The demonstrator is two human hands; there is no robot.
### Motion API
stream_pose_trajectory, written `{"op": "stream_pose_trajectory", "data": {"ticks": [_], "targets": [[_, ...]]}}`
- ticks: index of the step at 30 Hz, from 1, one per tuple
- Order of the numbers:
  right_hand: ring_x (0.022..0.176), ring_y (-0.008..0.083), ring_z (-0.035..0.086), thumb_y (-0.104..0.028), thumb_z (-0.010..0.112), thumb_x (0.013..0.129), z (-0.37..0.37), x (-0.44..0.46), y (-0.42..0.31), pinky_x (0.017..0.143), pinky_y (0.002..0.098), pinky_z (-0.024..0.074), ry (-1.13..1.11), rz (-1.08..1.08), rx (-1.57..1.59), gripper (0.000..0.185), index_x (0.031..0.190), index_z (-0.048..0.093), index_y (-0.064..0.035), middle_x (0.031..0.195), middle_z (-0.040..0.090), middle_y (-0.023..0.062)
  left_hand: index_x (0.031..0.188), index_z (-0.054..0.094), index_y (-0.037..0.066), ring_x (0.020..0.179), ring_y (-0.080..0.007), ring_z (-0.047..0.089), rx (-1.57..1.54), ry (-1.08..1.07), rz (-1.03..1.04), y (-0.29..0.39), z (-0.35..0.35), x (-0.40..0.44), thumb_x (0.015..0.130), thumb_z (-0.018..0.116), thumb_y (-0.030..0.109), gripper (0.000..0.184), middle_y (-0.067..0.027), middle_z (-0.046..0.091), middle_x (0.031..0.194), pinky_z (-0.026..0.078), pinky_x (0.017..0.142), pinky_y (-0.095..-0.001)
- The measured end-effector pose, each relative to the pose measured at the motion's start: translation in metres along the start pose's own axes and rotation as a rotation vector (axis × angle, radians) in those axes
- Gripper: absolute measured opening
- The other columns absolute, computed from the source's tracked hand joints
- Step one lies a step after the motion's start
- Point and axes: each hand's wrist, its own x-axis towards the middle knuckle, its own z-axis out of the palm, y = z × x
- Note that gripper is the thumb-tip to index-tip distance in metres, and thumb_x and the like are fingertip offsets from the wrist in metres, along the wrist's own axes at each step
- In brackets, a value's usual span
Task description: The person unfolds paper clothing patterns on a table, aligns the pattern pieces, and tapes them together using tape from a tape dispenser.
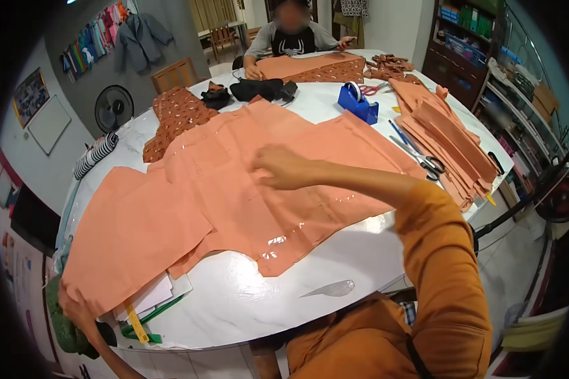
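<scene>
Large salmon-orange paper pattern pieces (189,189), with shiny strips that look like clear tape, overlap across the white table. At the near left, my left hand (76,306) is closed on the outer corner of the leftmost pattern piece (139,221), by the table edge. Over the middle of the spread, my right hand (283,166) has its fingers bent down towards the paper. Motion smears those fingers, so whether they grip anything is unclear. Brown printed fabric (177,117) lies beyond the far left edge of the pieces.
A blue tape dispenser (358,104), scissors (423,159) and a stack of folded orange pieces (446,139) lie to the right. Another person (291,38) sits across the table (234,297). Nearby are a yellow ruler (136,321), a clear curved ruler (335,288) and black pouches (256,90).
</scene>
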Motion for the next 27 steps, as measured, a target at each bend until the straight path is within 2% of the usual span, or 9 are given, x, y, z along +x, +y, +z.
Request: {"op": "stream_pose_trajectory", "data": {"ticks": [4, 7, 9, 15, 16, 18, 19, 22, 27], "targets": [[0.097, 0.0356, 0.062, -0.015, 0.067, 0.078, -0.043, -0.095, 0.105, 0.086, 0.0467, 0.0481, 0.041, 0.454, -0.210, 0.019, 0.091, 0.070, -0.0017, 0.100, 0.067, 0.0195, 0.119, 0.062, 0.000, 0.114, -0.0314, 0.059, -0.491, -0.293, -0.063, 0.125, -0.027, 0.002, 0.090, 0.059, 0.007, 0.029, -0.0158, 0.064, 0.118, 0.044, 0.097, -0.0414], [0.100, 0.0382, 0.062, -0.021, 0.068, 0.077, -0.073, -0.153, 0.143, 0.081, 0.0513, 0.0477, 0.073, 0.678, -0.627, 0.025, 0.092, 0.070, -0.0006, 0.105, 0.067, 0.0210, 0.110, 0.066, 0.002, 0.108, -0.0320, 0.059, -0.499, -0.321, 0.162, 0.234, -0.055, -0.012, 0.085, 0.064, 0.006, 0.025, -0.0155, 0.065, 0.110, 0.044, 0.095, -0.0426], [0.103, 0.0396, 0.061, -0.026, 0.067, 0.079, -0.072, -0.187, 0.167, 0.083, 0.0509, 0.0475, 0.080, 0.786, -0.653, 0.032, 0.094, 0.068, 0.0013, 0.108, 0.066, 0.0228, 0.107, 0.066, 0.003, 0.105, -0.0325, 0.058, -0.550, -0.359, 0.334, 0.287, -0.066, -0.029, 0.082, 0.069, 0.008, 0.026, -0.0141, 0.065, 0.107, 0.043, 0.094, -0.0432], [0.093, 0.0447, 0.065, -0.027, 0.063, 0.080, -0.046, -0.228, 0.227, 0.079, 0.0556, 0.0498, 0.196, 0.826, -0.520, 0.032, 0.094, 0.066, 0.0022, 0.097, 0.069, 0.0248, 0.104, 0.065, 0.005, 0.104, -0.0316, 0.057, -0.788, -0.603, 0.558, 0.398, -0.093, -0.077, 0.082, 0.071, 0.014, 0.024, -0.0115, 0.063, 0.105, 0.041, 0.092, -0.0432], [0.085, 0.0451, 0.067, -0.024, 0.062, 0.079, -0.041, -0.230, 0.234, 0.074, 0.0562, 0.0507, 0.278, 0.773, -0.506, 0.030, 0.091, 0.066, 0.0026, 0.088, 0.069, 0.0263, 0.103, 0.065, 0.005, 0.104, -0.0316, 0.056, -0.780, -0.647, 0.577, 0.407, -0.094, -0.085, 0.083, 0.070, 0.015, 0.023, -0.0115, 0.062, 0.106, 0.041, 0.092, -0.0437], [0.079, 0.0425, 0.068, -0.017, 0.059, 0.080, -0.055, -0.222, 0.212, 0.069, 0.0518, 0.0510, 0.185, 0.797, -0.425, 0.020, 0.074, 0.067, 0.0002, 0.076, 0.067, 0.0260, 0.108, 0.062, 0.005, 0.108, -0.0312, 0.055, -0.798, -0.747, 0.577, 0.423, -0.101, -0.096, 0.085, 0.069, 0.019, 0.028, -0.0120, 0.061, 0.110, 0.041, 0.093, -0.0444], [0.078, 0.0427, 0.067, -0.015, 0.059, 0.079, -0.048, -0.216, 0.216, 0.068, 0.0513, 0.0505, 0.337, 0.760, -0.440, 0.018, 0.073, 0.067, -0.0007, 0.074, 0.066, 0.0248, 0.111, 0.061, 0.005, 0.111, -0.0312, 0.054, -0.776, -0.748, 0.589, 0.427, -0.106, -0.101, 0.085, 0.069, 0.020, 0.031, -0.0127, 0.060, 0.113, 0.040, 0.093, -0.0446], [0.085, 0.0441, 0.066, -0.012, 0.058, 0.083, -0.074, -0.205, 0.187, 0.074, 0.0515, 0.0511, 0.358, 0.757, -0.370, 0.018, 0.095, 0.067, -0.0017, 0.087, 0.068, 0.0259, 0.119, 0.057, 0.005, 0.118, -0.0325, 0.050, -0.745, -0.753, 0.638, 0.439, -0.112, -0.107, 0.087, 0.068, 0.024, 0.039, -0.0154, 0.055, 0.123, 0.039, 0.096, -0.0456], [0.093, 0.0368, 0.067, -0.016, 0.056, 0.090, -0.141, -0.219, 0.214, 0.081, 0.0448, 0.0503, 0.651, 0.607, -0.203, 0.025, 0.110, 0.062, -0.0018, 0.098, 0.068, 0.0215, 0.132, 0.052, 0.003, 0.131, -0.0392, 0.041, -0.666, -0.766, 0.693, 0.454, -0.100, -0.112, 0.092, 0.063, 0.036, 0.053, -0.0213, 0.046, 0.139, 0.034, 0.107, -0.0499]]}}
